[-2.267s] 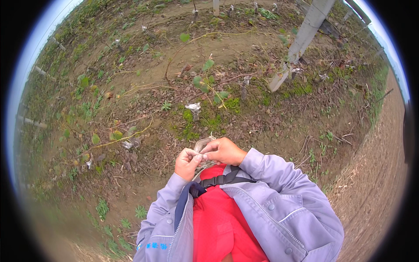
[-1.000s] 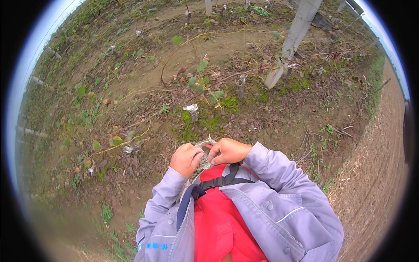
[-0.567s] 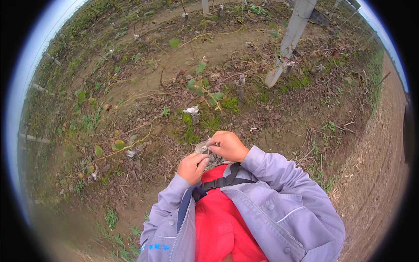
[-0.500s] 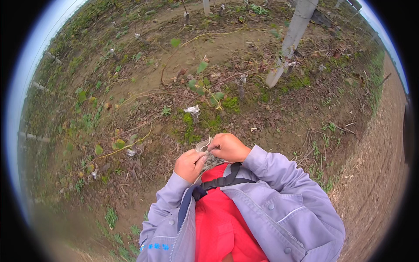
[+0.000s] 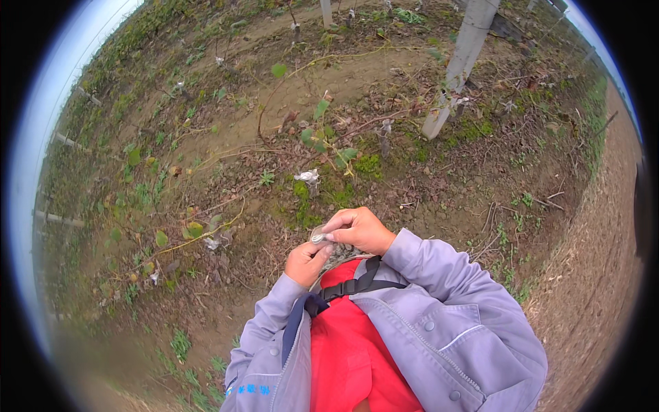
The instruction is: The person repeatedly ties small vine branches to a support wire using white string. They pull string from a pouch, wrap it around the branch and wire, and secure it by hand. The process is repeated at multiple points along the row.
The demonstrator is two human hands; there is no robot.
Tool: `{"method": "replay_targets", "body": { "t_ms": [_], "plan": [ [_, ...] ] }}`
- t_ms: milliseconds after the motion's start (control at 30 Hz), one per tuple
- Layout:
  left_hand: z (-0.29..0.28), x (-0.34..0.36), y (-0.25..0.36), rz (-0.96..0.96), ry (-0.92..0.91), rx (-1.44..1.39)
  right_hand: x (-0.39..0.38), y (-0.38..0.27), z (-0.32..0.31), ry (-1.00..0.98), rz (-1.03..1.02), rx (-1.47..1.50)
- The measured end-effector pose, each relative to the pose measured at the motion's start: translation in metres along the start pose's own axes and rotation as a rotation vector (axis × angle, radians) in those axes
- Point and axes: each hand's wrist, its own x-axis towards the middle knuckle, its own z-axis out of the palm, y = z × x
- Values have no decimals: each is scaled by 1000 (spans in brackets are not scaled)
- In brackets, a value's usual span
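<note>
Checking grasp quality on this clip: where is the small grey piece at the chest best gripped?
By its exposed upper edge, from above: the small grey piece is thin, pinched by the right hand, with the left hand below it. A fingertip pinch looks best.

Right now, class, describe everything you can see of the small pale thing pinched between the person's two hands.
The small pale thing is greyish-white and looks like a scrap of tape or film, too small to tell its material. It sits at chest height, just above a grey mesh-like bundle. The right hand pinches it from above with thumb and forefinger; the left hand meets it from below with its thumb. Most of it is hidden by the fingers.
</note>
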Motion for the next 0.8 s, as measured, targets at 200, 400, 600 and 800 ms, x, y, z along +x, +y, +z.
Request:
{"method": "replay_targets", "body": {
  "t_ms": [200,400,600,800],
  "plan": [
    [-12,-8,38,239,77,427,-8,2,-4,-63,-148,-474],
    [-25,7,33,140,65,124,-11,-6,-5,-245,171,322],
    [-1,-4,19,95,-18,121,-10,-1,0,43,110,105],
    [-10,-6,40,292,52,471,-15,1,-9,-57,-188,-563]
  ]
}}
